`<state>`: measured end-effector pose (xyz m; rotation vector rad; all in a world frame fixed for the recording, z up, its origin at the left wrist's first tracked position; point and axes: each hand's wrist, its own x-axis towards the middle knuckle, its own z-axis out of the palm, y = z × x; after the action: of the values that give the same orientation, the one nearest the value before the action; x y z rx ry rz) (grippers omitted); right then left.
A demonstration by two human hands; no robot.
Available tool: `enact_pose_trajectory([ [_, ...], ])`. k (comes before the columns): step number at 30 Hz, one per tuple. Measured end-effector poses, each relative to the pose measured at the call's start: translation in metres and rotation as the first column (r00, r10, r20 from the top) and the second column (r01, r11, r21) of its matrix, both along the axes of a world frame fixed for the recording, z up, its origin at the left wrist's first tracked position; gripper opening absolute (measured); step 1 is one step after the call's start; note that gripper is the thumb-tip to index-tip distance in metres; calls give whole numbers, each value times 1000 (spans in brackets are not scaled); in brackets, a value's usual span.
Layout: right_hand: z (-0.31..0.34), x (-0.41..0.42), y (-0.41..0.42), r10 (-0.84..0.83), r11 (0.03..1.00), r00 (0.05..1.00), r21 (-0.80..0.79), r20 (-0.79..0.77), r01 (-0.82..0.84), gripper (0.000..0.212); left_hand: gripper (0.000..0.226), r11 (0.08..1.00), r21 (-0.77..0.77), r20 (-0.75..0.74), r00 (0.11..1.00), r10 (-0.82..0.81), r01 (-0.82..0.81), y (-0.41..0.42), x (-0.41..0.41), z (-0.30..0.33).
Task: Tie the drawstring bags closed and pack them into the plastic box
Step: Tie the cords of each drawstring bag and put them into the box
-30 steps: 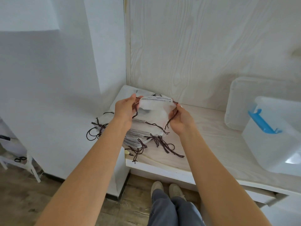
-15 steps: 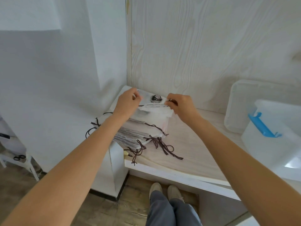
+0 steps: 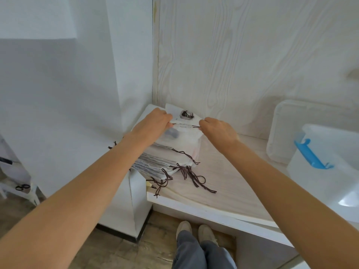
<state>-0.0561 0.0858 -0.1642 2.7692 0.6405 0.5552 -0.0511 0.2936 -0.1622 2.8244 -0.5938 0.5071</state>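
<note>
Resting on the pale wood-grain shelf [image 3: 223,183], a stack of white drawstring bags [image 3: 155,162] is positioned at the shelf's left end, close to the corner formed by the white wall [image 3: 58,94] and the wood-grain back panel [image 3: 242,55]. The top bag [image 3: 182,135] of the stack is engaged by both hands. The left hand [image 3: 153,125] is placed at the bag's left side, with its fingers curled and pinching the dark brown drawstring [image 3: 186,126] at the gathered mouth. The right hand [image 3: 219,131] is placed at the bag's right side, with its fingers likewise curled onto the other end of the same cord. The cord is seen stretched between the two hands in a nearly straight line. Behind the hands, a white bag [image 3: 182,113] bearing a small dark printed emblem is visible, lying against the back panel. Loose drawstring ends [image 3: 192,175] from the lower bags are spread over the shelf in front of the stack, and some hang over the front edge. The translucent plastic box [image 3: 326,171] with a blue latch [image 3: 308,154] is located at the right end of the shelf, well apart from the stack. Its translucent lid [image 3: 303,121] is leaned upright against the back panel, just behind the box. Below the shelf, grey trousers [image 3: 198,251] and light shoes [image 3: 196,230] are visible on the wooden floor [image 3: 116,249].
</note>
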Motion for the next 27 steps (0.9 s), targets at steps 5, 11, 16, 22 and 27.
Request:
enact_pose_trajectory([
  [5, 0, -4, 9, -79, 993, 997, 90, 4, 78, 9, 25, 965, -129, 58, 970, 236, -227, 0, -1, -6],
  [11, -3, -11, 9, -141, 978, 990, 155, 14, 137, 16, 27, 951, -170, 32, 963, 268, -258, 5, -5, -8],
  [16, -6, -13, 7, -185, 957, 983, 230, 18, 175, 17, 27, 962, -186, 43, 976, 213, -202, 4, -9, -7],
  [22, -1, -13, 5, -192, 756, 899, 524, -394, 391, 15, 25, 929, -344, -178, 981, 78, -136, 8, -19, -5],
  [27, 6, -20, 3, 143, 540, 835, 748, -532, 385, 38, 23, 747, -633, -445, 885, -139, -201, 4, -29, 6],
])
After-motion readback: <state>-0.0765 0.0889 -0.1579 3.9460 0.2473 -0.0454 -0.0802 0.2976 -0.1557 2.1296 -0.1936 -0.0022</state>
